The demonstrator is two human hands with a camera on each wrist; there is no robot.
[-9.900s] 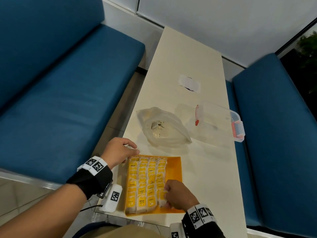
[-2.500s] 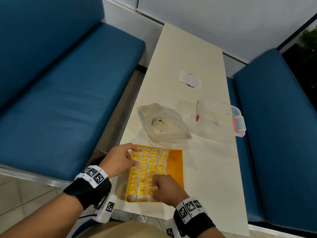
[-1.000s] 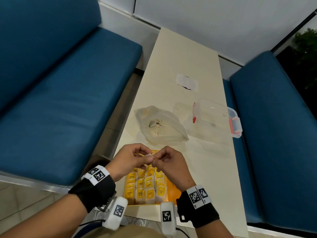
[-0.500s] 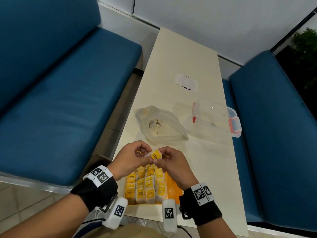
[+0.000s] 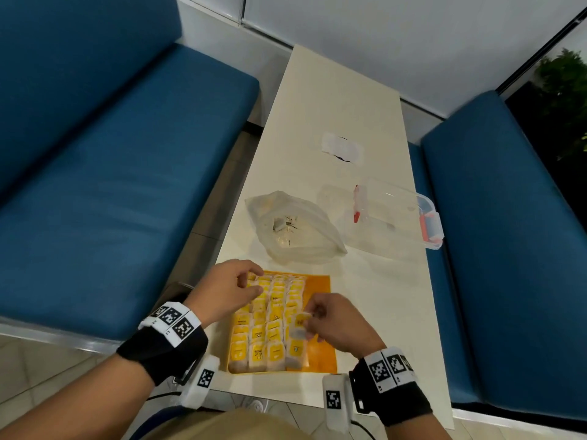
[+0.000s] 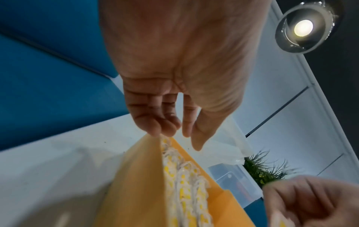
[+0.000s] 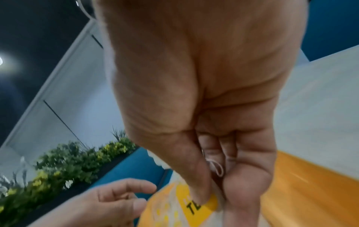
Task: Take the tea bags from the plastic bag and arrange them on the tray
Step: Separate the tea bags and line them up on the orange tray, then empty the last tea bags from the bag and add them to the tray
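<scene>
An orange tray (image 5: 320,357) lies at the table's near edge, with several rows of yellow-tagged tea bags (image 5: 258,331) filling its left part. My right hand (image 5: 306,322) pinches one tea bag (image 5: 299,327) between thumb and fingers, low over the right side of the rows. In the right wrist view its yellow tag (image 7: 202,205) shows under the thumb. My left hand (image 5: 254,282) hovers at the tray's far left corner with loosely curled fingers (image 6: 155,126) that touch the tray rim (image 6: 136,176) and hold nothing. The crumpled plastic bag (image 5: 292,230) lies just beyond the tray.
A clear lidded box (image 5: 390,214) with red clasps stands right of the bag. A white paper scrap (image 5: 341,147) lies farther back on the narrow cream table (image 5: 381,312). Blue benches (image 5: 111,185) run along both sides.
Both hands held the tea bag together above the tray half a second ago. They have parted: the left went to the tray's far left corner, and the right lowered the bag toward the rows.
</scene>
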